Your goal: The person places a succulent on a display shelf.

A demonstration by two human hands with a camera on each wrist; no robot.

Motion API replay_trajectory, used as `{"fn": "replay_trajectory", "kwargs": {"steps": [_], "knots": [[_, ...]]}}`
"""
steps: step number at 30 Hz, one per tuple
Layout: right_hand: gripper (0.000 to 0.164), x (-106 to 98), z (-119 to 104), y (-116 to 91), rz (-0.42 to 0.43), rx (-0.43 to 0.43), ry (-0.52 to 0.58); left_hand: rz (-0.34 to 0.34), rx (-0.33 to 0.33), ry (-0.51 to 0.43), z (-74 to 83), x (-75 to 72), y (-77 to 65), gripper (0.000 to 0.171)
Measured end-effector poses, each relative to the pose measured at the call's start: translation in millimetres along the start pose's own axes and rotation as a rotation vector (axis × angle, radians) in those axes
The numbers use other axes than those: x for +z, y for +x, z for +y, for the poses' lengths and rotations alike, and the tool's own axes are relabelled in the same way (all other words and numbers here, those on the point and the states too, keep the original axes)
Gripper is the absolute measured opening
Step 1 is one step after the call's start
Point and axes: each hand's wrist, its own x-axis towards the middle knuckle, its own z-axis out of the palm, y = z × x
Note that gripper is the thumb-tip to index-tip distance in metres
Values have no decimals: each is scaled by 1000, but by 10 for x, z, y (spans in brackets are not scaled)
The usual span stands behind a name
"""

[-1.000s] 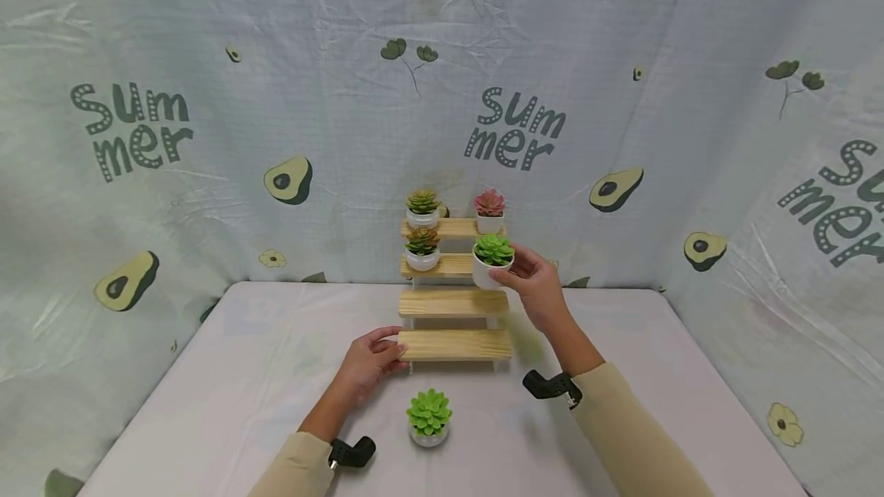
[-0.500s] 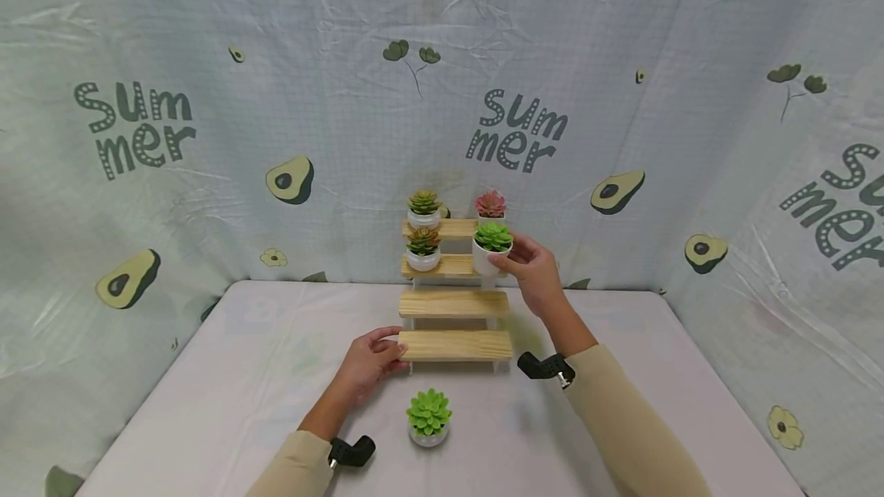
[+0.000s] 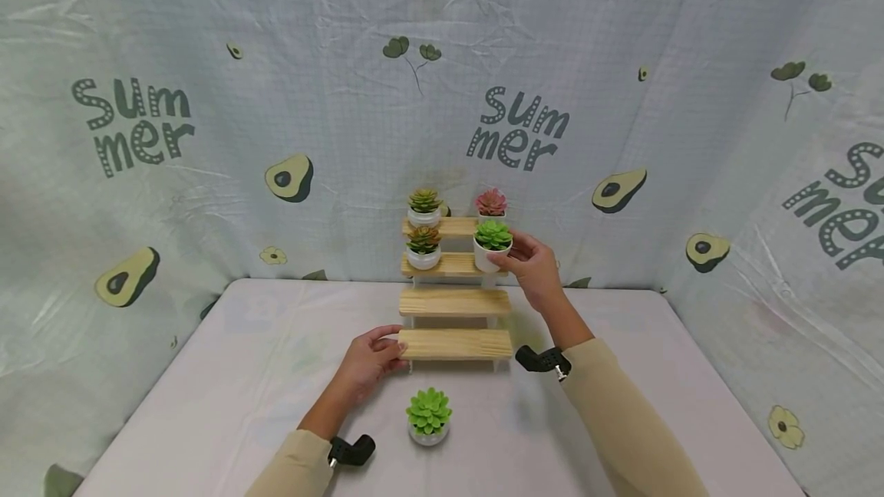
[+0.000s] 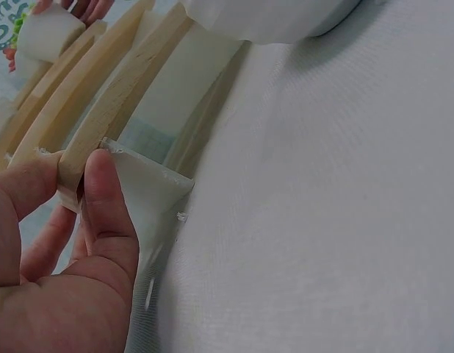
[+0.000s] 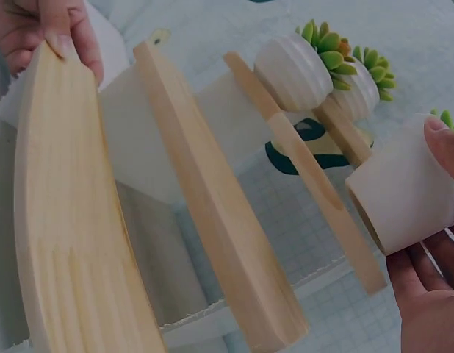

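Observation:
My right hand (image 3: 535, 268) grips a bright green potted succulent (image 3: 493, 240) by its white pot, at the right end of the second shelf from the top. In the right wrist view that white pot (image 5: 407, 187) is tilted, its base close by the shelf edge. My left hand (image 3: 373, 363) pinches the left end of the lowest board of a tiered wooden stand (image 3: 456, 345); the left wrist view shows thumb and fingers on the board end (image 4: 80, 165). A brown-green succulent (image 3: 423, 246) sits at the left of the second shelf.
On the top shelf stand a green succulent (image 3: 424, 208) at left and a pink succulent (image 3: 491, 204) at right, partly hidden. Another light green succulent (image 3: 429, 414) stands on the white-covered table (image 3: 242, 405) before the stand. A patterned cloth (image 3: 359, 121) hangs behind.
My right hand has raised the green potted succulent slightly and brought it back over the second shelf. My left hand keeps its hold on the lowest board.

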Motion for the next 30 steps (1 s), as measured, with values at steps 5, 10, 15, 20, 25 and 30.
{"fn": "replay_trajectory", "kwargs": {"steps": [5, 10, 15, 20, 25, 30], "knots": [[66, 16, 26, 28, -4, -8, -11, 0, -2, -1, -9, -7, 9, 44], [66, 17, 45, 44, -1, 0, -9, -8, -3, 0, -20, -10, 6, 44], [66, 11, 49, 46, 1, -4, -31, -8, -6, -1, -13, -14, 1, 43], [67, -6, 65, 45, -6, -7, -44, -11, -6, 1, -7, -16, 3, 44], [66, -6, 44, 24, -14, -6, -58, -8, -10, 1, -2, -12, 1, 44], [67, -6, 67, 33, -2, -20, -94, -9, -12, -6, 2, -13, 7, 44]]}}
